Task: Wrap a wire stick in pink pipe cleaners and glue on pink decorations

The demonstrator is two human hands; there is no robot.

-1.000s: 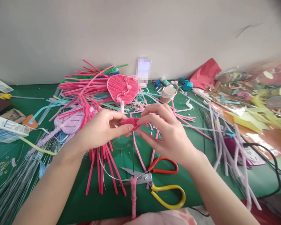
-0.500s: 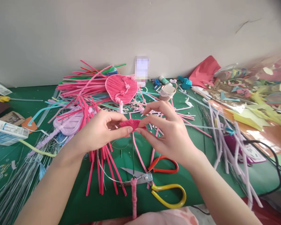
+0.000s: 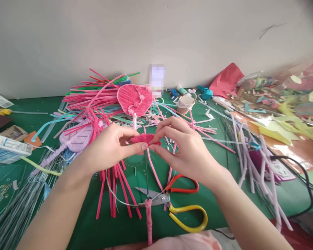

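Note:
My left hand [image 3: 112,147] and my right hand [image 3: 184,151] meet over the green table [image 3: 31,114]. Both pinch a small pink pipe-cleaner piece [image 3: 144,139] shaped like a fan, held between thumbs and fingertips. A thin dark wire stem [image 3: 146,173] runs down from it to a pink-wrapped handle [image 3: 148,218] near my lap. Below the hands lie scissors [image 3: 172,199] with one red and one yellow loop. A pile of pink pipe cleaners [image 3: 94,100] lies behind my left hand.
A finished pink heart-shaped fan [image 3: 134,98] and a lilac one [image 3: 77,137] lie beyond the hands. A paper cup [image 3: 185,102], red cloth [image 3: 225,81], coloured paper scraps [image 3: 284,107], lilac pipe cleaners [image 3: 253,159], a black cable [image 3: 306,187], a small box [image 3: 9,148] and grey wires [image 3: 18,205] surround them.
Both hands have shifted slightly left and down with the pink piece. The right fingers have closed in tighter on it.

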